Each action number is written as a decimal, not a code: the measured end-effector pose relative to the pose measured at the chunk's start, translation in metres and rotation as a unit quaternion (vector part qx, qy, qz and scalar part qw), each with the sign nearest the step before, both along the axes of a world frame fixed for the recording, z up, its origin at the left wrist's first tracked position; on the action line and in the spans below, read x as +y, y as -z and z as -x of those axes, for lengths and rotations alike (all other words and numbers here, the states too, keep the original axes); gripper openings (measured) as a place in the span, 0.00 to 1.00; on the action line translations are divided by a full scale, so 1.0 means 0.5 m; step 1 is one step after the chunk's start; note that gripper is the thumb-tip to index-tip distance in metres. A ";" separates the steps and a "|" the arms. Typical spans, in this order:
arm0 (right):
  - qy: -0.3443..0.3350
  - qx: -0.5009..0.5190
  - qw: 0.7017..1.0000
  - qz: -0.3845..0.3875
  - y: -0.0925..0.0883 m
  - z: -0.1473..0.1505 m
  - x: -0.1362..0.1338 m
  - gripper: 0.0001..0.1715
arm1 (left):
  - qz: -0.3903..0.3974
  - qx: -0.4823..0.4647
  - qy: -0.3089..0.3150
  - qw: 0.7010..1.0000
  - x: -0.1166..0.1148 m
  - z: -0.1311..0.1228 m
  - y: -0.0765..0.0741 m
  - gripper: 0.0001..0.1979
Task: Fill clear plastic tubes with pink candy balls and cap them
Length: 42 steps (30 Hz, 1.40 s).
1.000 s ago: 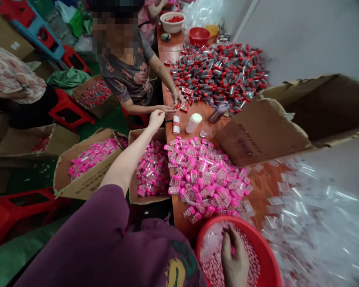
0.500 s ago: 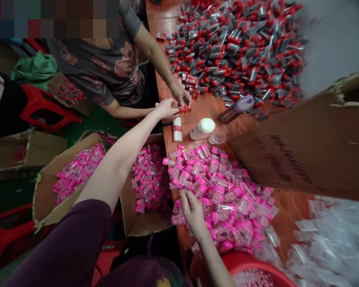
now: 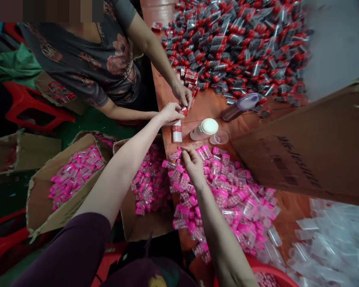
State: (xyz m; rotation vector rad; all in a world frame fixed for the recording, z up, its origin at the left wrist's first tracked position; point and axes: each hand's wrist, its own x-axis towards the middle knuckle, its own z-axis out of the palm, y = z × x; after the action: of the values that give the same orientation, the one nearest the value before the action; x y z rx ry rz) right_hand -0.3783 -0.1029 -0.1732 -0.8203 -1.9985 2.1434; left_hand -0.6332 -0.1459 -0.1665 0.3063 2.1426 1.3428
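My left hand (image 3: pixel 169 114) reaches across to the co-worker's side, fingers closed around a small shiny red piece (image 3: pixel 183 111) whose kind I cannot make out. Right beside it is a co-worker's hand (image 3: pixel 182 95); that person's other hand is hidden behind mine. Just below my left hand stands a white cylinder with a red band (image 3: pixel 177 132). My right hand (image 3: pixel 194 164) is over the upper edge of a heap of small clear bottles with pink caps (image 3: pixel 224 195), thumb and fingers pinched together. What the pinch holds, if anything, is too small to name.
A red-capped bottle heap (image 3: pixel 233 48) covers the far table. Beyond my hands stand a cream-topped container (image 3: pixel 208 128), a clear cup (image 3: pixel 219 138) and a purple-lidded bottle (image 3: pixel 242 105). A large carton (image 3: pixel 305 151) is at right; open cartons (image 3: pixel 44 195) hold pink-capped bottles at left.
My right hand has moved forward over the bottle heap to its far edge. My left hand has shifted slightly toward me, and the red piece now shows at its fingertips.
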 end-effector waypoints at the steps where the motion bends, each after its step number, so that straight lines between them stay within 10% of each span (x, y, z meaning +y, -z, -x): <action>1: 0.004 0.003 1.000 -0.005 0.001 0.004 0.002 0.25 | 0.008 0.016 0.008 1.000 -0.008 -0.009 -0.002 0.12; 12: -0.018 0.206 0.901 -0.382 -0.085 0.055 0.052 0.34 | -0.188 0.065 0.015 0.980 -0.135 -0.197 -0.091 0.13; 24: -0.014 0.221 0.937 -0.271 -0.184 -0.013 0.008 0.26 | -0.370 -0.133 -0.010 0.919 -0.160 -0.326 -0.140 0.22; 42: -0.018 0.200 0.952 -0.231 -0.173 -0.081 0.044 0.23 | -0.328 -0.246 -0.113 0.905 -0.158 -0.431 -0.183 0.11</action>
State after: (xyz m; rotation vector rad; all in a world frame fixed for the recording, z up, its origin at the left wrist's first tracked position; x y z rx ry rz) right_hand -0.3378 -0.0810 -0.0868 -0.2536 -2.1534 1.5788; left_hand -0.4178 -0.2251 -0.0752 -0.0376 1.2930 2.0078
